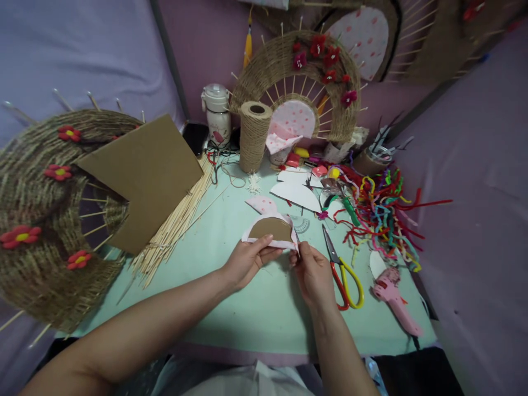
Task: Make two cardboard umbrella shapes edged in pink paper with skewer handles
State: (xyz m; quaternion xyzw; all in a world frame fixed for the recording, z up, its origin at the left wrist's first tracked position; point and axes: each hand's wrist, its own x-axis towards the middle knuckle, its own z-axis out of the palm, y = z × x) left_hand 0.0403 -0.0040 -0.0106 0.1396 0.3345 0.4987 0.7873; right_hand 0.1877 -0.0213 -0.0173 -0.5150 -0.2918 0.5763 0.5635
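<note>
Holding a brown half-round cardboard piece with a pink cloth edge in both my hands, I keep it just above the pale green table, near the middle; my left hand is closed on its left bottom edge, with the thumb on top; my right hand pinches the pink cloth at the right corner with the fingers tight together.

Just beside my right hand lie the scissors with red and yellow handles; they are flat on the table and their blades point away from me; a pink glue gun lies further right, near the table edge; behind it is a big messy heap of fuzzy wires in many colours.

Behind the cardboard piece are white half-round paper shapes and a small pink dotted cloth piece; a tall roll of brown string stands at the back of the table; behind it leans a brown woven arch with red flowers.

On my left lies a bundle of thin wooden sticks; a big flat brown cardboard sheet rests over it; a large round woven piece with red flowers is at the far left.
</note>
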